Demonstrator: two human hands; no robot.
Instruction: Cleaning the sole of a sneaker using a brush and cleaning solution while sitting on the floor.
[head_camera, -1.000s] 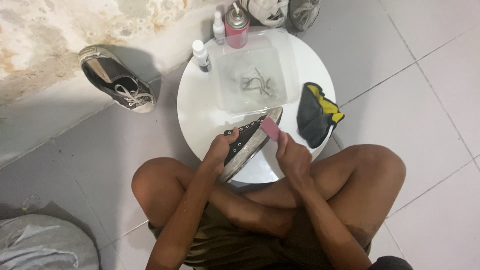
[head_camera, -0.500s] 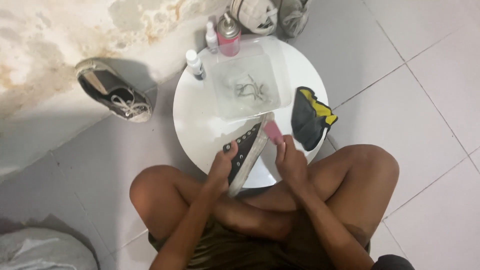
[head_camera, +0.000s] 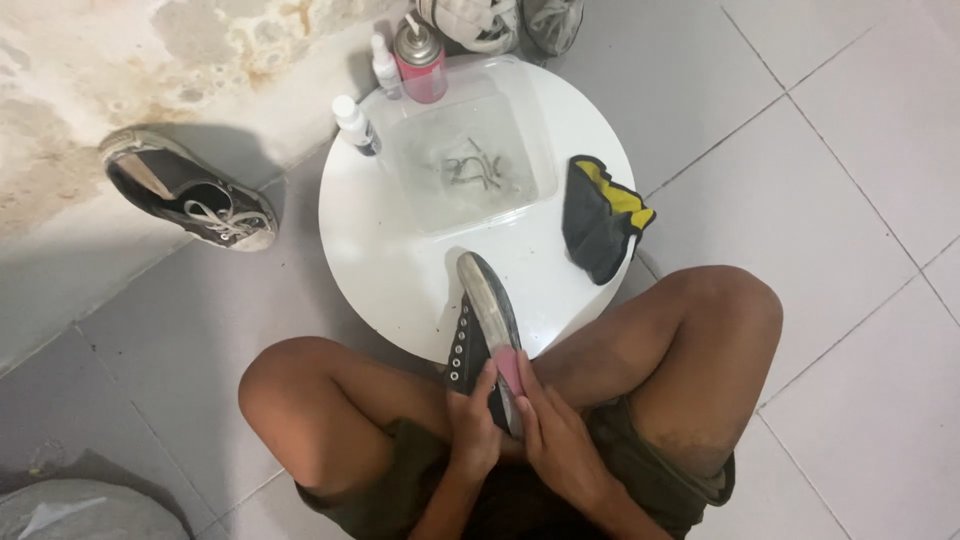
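Sneaker (head_camera: 478, 318) gripped by left hand (head_camera: 472, 432); right hand (head_camera: 553, 440) pinches pink eraser (head_camera: 508, 368), mid-scrub on sole edge; probably firm strokes next.

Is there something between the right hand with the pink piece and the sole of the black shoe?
Nothing visible. The right hand presses the small pink piece directly against the sole of the black shoe, which the left hand holds on its side.
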